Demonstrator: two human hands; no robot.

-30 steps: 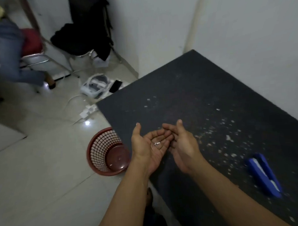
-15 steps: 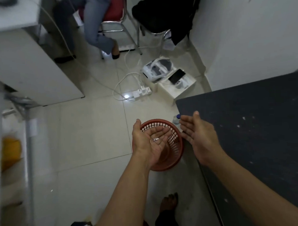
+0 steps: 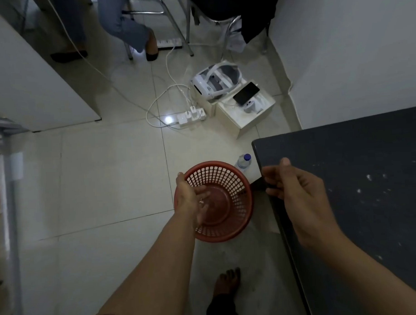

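Left hand [image 3: 192,201] open, palm cupped and tilted over red basket [image 3: 236,180] on floor, small white scraps [image 3: 201,201] on palm. Right hand [image 3: 295,189] loosely curled, empty, above dark surface [image 3: 360,222] edge.

left hand [image 3: 191,200] now tipped over basket [image 3: 223,174], scraps [image 3: 201,201] seemingly sliding
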